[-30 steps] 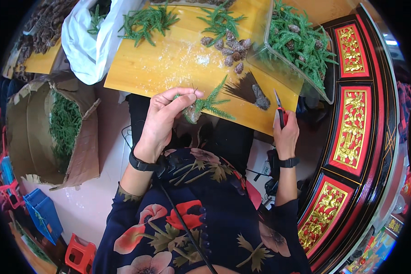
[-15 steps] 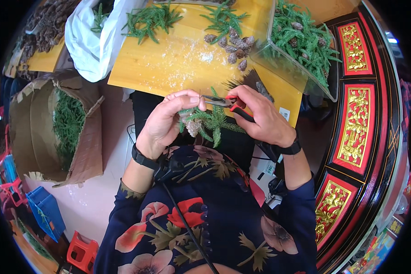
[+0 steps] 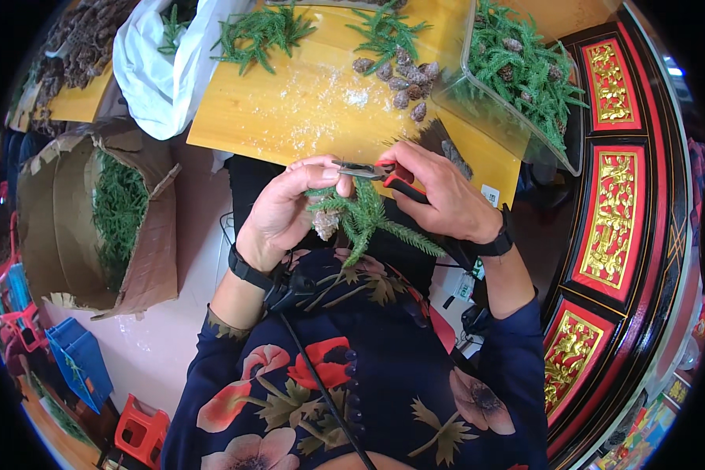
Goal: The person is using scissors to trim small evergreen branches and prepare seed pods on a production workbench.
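Right hand (image 3: 453,197) grips pliers (image 3: 383,171) beside the left hand (image 3: 280,207), which pinches a sprig (image 3: 366,213) and cone (image 3: 326,225), seemingly part-joined, with loose cones (image 3: 398,83) at one o'clock unattached.

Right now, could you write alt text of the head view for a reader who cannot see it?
The person's left hand holds a green sprig with a pine cone, while the right hand holds red-handled pliers close to it. Beyond, loose cones and more sprigs lie on a yellow table.
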`<state>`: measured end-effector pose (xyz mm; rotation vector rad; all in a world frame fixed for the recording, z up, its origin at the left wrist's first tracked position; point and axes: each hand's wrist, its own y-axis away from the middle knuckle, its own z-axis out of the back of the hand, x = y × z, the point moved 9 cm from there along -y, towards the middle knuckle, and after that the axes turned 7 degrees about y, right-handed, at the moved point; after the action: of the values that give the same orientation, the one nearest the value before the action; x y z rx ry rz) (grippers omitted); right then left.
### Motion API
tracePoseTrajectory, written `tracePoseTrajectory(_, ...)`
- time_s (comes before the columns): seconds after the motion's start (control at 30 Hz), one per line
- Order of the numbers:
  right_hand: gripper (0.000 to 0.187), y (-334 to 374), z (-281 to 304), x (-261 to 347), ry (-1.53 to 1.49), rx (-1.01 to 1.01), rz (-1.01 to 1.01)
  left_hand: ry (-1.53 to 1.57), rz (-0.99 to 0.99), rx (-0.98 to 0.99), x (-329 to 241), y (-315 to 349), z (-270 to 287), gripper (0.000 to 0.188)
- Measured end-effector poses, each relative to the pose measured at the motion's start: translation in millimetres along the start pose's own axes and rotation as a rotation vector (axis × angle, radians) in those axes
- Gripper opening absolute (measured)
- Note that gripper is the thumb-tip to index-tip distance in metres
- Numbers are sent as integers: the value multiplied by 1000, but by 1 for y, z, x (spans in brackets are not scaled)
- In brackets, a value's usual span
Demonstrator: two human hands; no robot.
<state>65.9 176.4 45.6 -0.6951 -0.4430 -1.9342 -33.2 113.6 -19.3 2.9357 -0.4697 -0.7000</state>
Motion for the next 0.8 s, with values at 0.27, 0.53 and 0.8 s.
tracePoseTrajectory(0.27, 24, -5, -6, 0, -73, 70, 6, 213, 58, 11, 1, 1, -6, 19)
tracePoseTrajectory(0.53, 25, 11, -2, -12, 226, 108, -396, -647, -329, -463, -37, 12, 9, 8)
tracePoseTrajectory(0.8, 30, -3, 12, -2, 171, -124, 50, -162, -120, -223, -11, 1, 11, 12)
